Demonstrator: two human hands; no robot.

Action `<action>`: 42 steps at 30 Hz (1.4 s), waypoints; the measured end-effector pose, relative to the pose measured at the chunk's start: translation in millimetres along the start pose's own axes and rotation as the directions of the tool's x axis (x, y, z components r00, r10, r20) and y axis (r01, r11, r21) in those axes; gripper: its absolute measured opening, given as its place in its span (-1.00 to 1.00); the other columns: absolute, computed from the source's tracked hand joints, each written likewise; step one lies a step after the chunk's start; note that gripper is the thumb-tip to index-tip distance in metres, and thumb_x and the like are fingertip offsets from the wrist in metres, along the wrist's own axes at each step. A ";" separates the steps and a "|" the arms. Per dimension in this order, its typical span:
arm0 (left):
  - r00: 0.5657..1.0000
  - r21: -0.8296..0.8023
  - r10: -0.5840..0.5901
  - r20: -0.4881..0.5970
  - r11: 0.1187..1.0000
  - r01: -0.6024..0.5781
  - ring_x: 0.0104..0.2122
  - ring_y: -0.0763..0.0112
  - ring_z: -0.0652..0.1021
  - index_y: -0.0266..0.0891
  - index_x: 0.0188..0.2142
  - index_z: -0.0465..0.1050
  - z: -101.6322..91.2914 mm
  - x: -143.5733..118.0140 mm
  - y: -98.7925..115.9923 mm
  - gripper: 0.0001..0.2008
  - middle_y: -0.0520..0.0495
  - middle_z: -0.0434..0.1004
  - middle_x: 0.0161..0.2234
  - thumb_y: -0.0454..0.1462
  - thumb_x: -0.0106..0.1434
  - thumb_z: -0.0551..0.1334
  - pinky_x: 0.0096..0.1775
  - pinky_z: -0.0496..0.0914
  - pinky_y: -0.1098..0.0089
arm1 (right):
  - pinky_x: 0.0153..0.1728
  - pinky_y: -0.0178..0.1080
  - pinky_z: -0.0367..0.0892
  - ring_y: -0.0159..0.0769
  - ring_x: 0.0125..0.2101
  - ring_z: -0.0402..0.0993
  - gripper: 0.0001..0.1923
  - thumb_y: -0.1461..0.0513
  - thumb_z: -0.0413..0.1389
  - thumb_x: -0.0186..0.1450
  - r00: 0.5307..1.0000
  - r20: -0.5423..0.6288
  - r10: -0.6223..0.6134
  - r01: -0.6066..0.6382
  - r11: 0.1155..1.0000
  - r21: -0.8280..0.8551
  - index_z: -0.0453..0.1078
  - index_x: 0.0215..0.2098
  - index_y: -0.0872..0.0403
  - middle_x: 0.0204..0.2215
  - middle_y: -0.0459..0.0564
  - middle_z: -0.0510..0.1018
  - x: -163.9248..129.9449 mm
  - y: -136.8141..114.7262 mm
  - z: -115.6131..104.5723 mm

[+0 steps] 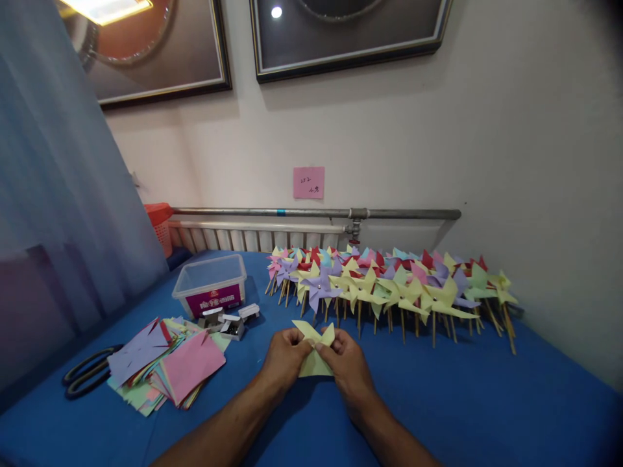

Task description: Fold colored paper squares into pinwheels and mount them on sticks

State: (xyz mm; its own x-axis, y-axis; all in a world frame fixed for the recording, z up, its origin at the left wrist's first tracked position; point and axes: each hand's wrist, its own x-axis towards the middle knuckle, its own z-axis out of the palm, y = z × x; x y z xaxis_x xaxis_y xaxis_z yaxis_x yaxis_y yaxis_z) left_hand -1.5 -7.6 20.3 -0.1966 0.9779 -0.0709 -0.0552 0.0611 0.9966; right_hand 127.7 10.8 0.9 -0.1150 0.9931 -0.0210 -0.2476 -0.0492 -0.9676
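A pale yellow paper pinwheel, partly folded, is held between both hands above the blue table. My left hand pinches its left side, the thumb pressing near the centre. My right hand grips the right side, its thumb close to the other one. Two pointed corners stick up between the hands, while a flat part hangs below the thumbs. Fingers hide some of the folds. Beyond my hands stand many finished paper pinwheels on thin sticks, in yellow, purple, red, pink, green and blue.
Left of my hands lie stacks of cut coloured paper and black-handled scissors. Small open boxes sit before a clear plastic tub. A red basket stands near the curtain. Pipes run along the wall behind.
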 end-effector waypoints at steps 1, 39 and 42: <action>1.000 -0.004 -0.004 0.002 1.000 0.004 -0.67 0.57 0.23 -0.19 -0.65 0.27 0.2 -0.6 0.9 -0.70 0.13 0.27 -0.71 -0.11 -0.15 0.36 -0.58 0.10 0.46 | -0.46 -0.23 0.39 -0.10 -0.41 0.60 -0.54 0.08 0.39 -0.04 1.000 -0.005 0.002 -0.002 1.000 0.000 0.42 -0.23 0.03 -0.39 0.00 0.70 -0.1 0.0 0.0; 0.989 -0.381 -0.112 -0.092 0.922 0.070 -0.63 0.52 0.37 -0.24 -0.59 0.30 -9.5 -0.4 13.6 -0.69 0.07 0.41 -0.65 -0.24 -0.20 0.44 -0.52 0.23 0.45 | 0.28 0.09 0.15 0.00 0.29 0.23 -0.90 0.19 0.18 0.26 0.863 0.252 -0.438 0.495 0.631 -0.597 0.51 -0.25 -0.06 0.29 0.04 0.30 -32.9 -12.3 6.0; 0.990 -0.333 -0.115 -0.083 0.939 0.081 -0.66 0.56 0.30 -0.23 -0.61 0.30 -8.1 -2.2 13.2 -0.68 0.10 0.35 -0.68 -0.23 -0.21 0.45 -0.56 0.16 0.47 | 0.26 0.09 0.17 0.02 0.25 0.27 -0.83 0.11 0.14 0.33 0.877 0.186 -0.443 0.460 0.663 -0.591 0.53 -0.35 -0.05 0.24 0.07 0.35 -29.4 -14.2 4.6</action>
State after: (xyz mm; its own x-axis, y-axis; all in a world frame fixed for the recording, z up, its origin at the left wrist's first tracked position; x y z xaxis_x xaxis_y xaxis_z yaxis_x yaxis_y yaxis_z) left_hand -9.7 -10.5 33.3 -0.2698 0.9444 -0.1878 -0.3937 0.0698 0.9166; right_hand 130.1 -18.2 16.4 -0.1696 0.8732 0.4569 0.3510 0.4867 -0.7999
